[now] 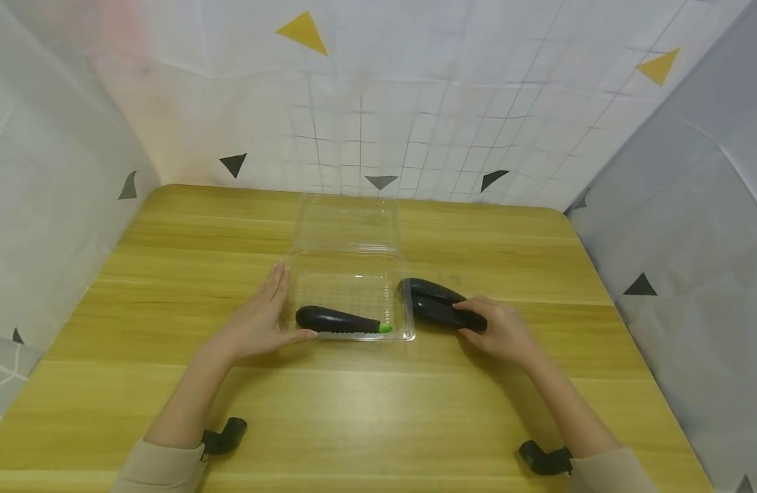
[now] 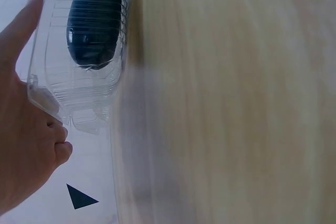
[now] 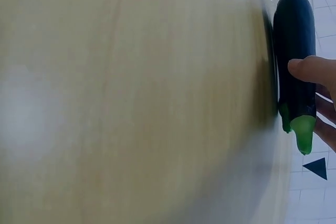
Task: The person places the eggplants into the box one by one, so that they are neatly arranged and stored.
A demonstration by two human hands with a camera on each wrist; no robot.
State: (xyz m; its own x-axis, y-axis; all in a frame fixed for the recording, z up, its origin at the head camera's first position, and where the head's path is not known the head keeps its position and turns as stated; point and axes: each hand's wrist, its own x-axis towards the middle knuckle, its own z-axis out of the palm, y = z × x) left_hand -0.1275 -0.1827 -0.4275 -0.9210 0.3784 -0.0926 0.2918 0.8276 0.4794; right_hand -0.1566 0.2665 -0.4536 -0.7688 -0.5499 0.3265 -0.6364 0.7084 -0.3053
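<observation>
A clear plastic clamshell box [image 1: 409, 335] lies with its lid [image 1: 348, 222] folded back, and one dark eggplant [image 1: 335, 320] with a green stem lies along its front inside. My left hand [image 1: 258, 325] rests against the box's left side, fingers straight, thumb along the front corner. In the left wrist view that eggplant [image 2: 94, 24] shows through the box wall. Just right of the box, my right hand [image 1: 495, 329] pinches an eggplant [image 1: 437, 313] near its stem end, its blunt end at the box's right rim. Another eggplant [image 1: 437, 287] lies behind it, partly covered.
All this is on a wood-grain table [image 1: 354, 404]. A white sheet with grid lines and triangles [image 1: 301, 31] hangs behind and at both sides. Black wrist mounts [image 1: 224, 436] sit at both forearms.
</observation>
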